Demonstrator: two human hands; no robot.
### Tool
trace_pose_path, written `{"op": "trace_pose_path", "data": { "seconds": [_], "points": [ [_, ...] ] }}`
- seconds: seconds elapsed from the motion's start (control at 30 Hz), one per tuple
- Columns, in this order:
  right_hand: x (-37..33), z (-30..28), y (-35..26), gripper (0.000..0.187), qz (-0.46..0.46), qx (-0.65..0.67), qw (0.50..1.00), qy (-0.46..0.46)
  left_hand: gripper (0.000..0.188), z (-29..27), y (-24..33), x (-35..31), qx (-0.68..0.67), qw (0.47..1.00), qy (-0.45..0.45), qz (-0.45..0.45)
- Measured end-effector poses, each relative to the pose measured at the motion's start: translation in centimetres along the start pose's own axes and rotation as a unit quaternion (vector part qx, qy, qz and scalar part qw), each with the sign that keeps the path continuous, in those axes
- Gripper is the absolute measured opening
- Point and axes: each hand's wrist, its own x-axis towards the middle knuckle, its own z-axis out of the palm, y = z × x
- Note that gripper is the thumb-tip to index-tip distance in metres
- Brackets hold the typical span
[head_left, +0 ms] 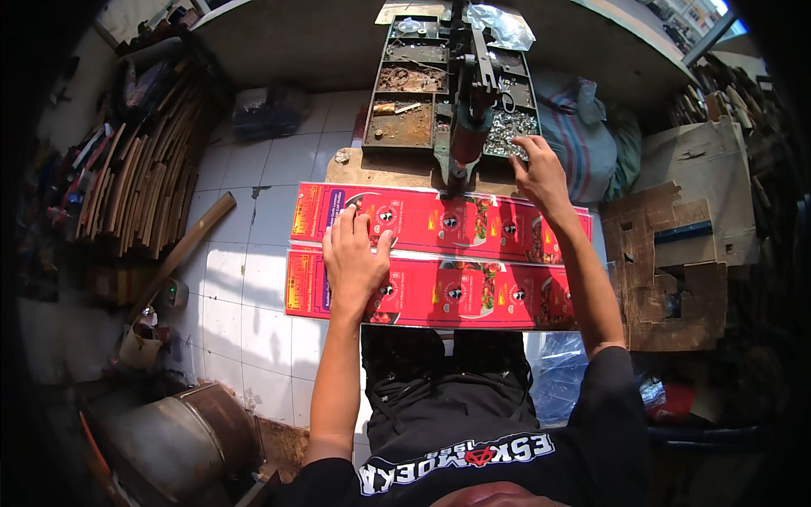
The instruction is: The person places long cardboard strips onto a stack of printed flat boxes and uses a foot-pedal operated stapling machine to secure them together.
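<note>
Two long red printed sheets lie one behind the other before me, the far sheet [414, 224] under the head of a dark upright press [469, 135] and the near sheet [414, 296] close to my lap. My left hand [355, 258] rests on them toward their left end, fingers stretched out over the far sheet. At the tray [376, 110] behind, my right hand [541, 173] is beside a compartment of small shiny metal pieces [509, 127]. Its thumb and fingers are bent together in a pinch; whatever they hold is too small to make out.
A wooden board [397, 171] lies beneath the press. Stacked flat boards [139, 177] lean at the left, near a cardboard tube [190, 241]. Striped sacks [574, 135] and cut brown board [667, 270] are on the right. A metal drum [194, 439] sits at lower left.
</note>
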Motion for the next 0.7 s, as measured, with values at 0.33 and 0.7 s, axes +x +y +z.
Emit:
{"op": "trace_pose_path", "data": {
  "seconds": [0.33, 0.7],
  "points": [
    [9.3, 3.9, 6.3, 0.015, -0.085, -0.109, 0.986, -0.091, 0.041, 0.6, -0.3, 0.0, -0.025, 0.999, 0.026, 0.002],
    [9.8, 2.8, 5.5, 0.019, -0.024, -0.041, 0.995, -0.088, 0.046, 0.4, -0.6, -0.2, -0.026, 1.0, 0.014, -0.01]
  ]
}}
